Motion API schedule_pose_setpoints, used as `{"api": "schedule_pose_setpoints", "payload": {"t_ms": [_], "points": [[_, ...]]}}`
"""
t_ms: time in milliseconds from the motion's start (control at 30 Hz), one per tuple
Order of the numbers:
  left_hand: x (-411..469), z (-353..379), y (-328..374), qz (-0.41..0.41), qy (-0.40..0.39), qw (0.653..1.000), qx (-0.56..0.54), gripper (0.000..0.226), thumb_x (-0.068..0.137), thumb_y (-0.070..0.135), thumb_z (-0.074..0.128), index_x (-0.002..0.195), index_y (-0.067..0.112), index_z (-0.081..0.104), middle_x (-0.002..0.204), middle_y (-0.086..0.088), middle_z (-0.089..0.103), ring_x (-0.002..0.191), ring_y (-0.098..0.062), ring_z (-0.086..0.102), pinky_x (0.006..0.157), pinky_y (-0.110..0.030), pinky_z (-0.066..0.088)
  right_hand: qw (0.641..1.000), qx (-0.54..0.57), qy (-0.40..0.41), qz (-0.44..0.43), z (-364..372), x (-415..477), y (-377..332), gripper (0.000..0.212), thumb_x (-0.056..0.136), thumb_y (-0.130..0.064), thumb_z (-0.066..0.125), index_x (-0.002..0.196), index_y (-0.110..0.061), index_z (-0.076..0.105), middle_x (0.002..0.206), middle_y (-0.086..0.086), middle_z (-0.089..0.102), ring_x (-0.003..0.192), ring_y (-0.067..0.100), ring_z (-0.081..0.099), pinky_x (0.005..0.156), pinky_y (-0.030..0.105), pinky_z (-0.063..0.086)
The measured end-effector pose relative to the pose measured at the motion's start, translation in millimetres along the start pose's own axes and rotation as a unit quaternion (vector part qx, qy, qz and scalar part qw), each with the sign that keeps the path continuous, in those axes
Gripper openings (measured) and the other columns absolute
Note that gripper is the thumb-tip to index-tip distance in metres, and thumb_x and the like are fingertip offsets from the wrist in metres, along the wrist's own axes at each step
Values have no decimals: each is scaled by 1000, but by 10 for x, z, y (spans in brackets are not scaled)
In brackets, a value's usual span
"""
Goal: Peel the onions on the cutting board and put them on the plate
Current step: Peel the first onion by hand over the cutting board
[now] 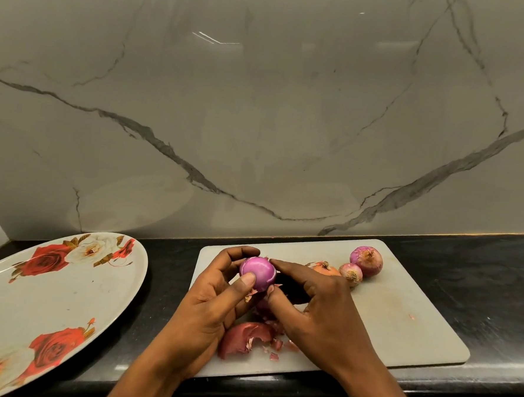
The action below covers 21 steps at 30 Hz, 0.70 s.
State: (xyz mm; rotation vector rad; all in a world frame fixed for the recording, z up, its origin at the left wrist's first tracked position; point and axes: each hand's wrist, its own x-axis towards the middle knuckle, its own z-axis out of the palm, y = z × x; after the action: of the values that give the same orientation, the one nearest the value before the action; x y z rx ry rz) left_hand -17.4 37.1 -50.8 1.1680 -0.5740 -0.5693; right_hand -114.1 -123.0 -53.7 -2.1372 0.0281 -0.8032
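A shiny purple peeled onion (pixel 258 272) is held above the grey cutting board (pixel 400 323). My left hand (pixel 214 299) grips it with thumb in front and fingers curled behind. My right hand (pixel 313 299) pinches it from the right between forefinger and thumb. Three onions with skin on lie at the board's far right: a large one (pixel 368 260), a small one (pixel 352 273) and an orange-brown one (pixel 324 268), partly hidden by my right hand. Loose reddish peel (pixel 243 338) lies on the board under my hands. The rose-patterned plate (pixel 33 301) stands to the left, holding nothing.
Board and plate rest on a black countertop (pixel 479 288). A marble-look wall (pixel 259 121) rises right behind them. The counter's front edge runs just below my wrists.
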Motion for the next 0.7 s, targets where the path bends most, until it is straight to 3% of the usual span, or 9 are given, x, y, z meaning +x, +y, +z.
{"api": "schedule_pose_setpoints", "payload": {"t_ms": [200, 333, 700], "points": [[-17, 18, -14, 29, -24, 997, 65, 32, 98, 12, 65, 126, 25, 69, 132, -7, 68, 121, -39, 67, 98, -40, 60, 1000, 12, 19, -1, -1, -5, 33, 31, 92, -19, 74, 117, -36, 77, 93, -24, 77, 90, -3, 73, 76, 20, 61], [-32, 15, -13, 34, -42, 996, 76, 33, 97, 9, 64, 127, 24, 68, 133, -6, 66, 123, -34, 68, 95, -37, 60, 999, -15, 29, -7, 23, 2, 69, 28, 91, -21, 72, 117, -32, 77, 93, -20, 77, 90, 0, 72, 76, 24, 61], [13, 13, -5, -21, -11, 999, -24, 32, 103, 18, 59, 134, 20, 69, 134, -15, 69, 123, -38, 68, 103, -43, 59, 997, -14, 69, -17, 13, 15, 116, 26, 93, -17, 70, 112, -31, 81, 93, -20, 78, 87, -1, 73, 76, 25, 61]]}}
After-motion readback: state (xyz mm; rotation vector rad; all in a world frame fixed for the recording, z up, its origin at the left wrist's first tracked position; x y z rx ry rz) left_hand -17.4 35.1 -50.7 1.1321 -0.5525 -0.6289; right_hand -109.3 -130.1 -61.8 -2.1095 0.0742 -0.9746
